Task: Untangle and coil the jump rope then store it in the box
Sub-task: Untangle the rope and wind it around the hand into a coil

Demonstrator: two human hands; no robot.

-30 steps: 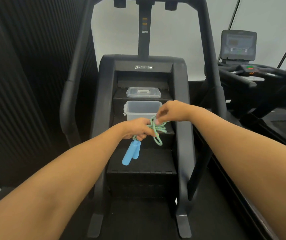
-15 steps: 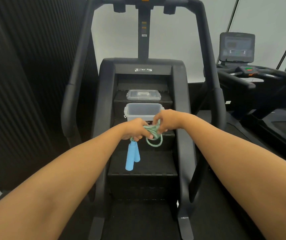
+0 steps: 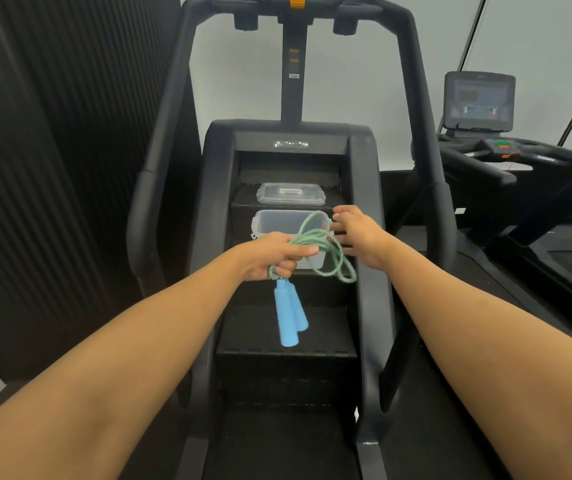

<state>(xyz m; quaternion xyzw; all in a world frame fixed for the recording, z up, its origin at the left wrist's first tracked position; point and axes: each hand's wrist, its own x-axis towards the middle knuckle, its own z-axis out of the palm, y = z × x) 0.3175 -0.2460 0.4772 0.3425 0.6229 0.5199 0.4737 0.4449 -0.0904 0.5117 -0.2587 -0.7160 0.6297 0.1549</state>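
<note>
My left hand [image 3: 277, 256] grips the coiled green jump rope [image 3: 326, 249] in a fist. Its two blue handles [image 3: 289, 311] hang down below the fist, and loose loops stick out to the right. My right hand [image 3: 359, 233] is just right of the loops with its fingers spread and straight, holding nothing. Behind both hands, a clear open plastic box [image 3: 267, 223] stands on a step of the stair machine. Its clear lid [image 3: 290, 193] lies on the step above.
The black stair climber's steps [image 3: 286, 362] rise in front of me between side rails [image 3: 369, 271] and tall handrails [image 3: 160, 161]. A treadmill with a console [image 3: 478, 102] stands to the right. A dark ribbed wall [image 3: 52, 168] runs along the left.
My right hand has let go of the rope and moved up and right with its fingers spread. The loops have sprung wider, and both hands are closer to the box.
</note>
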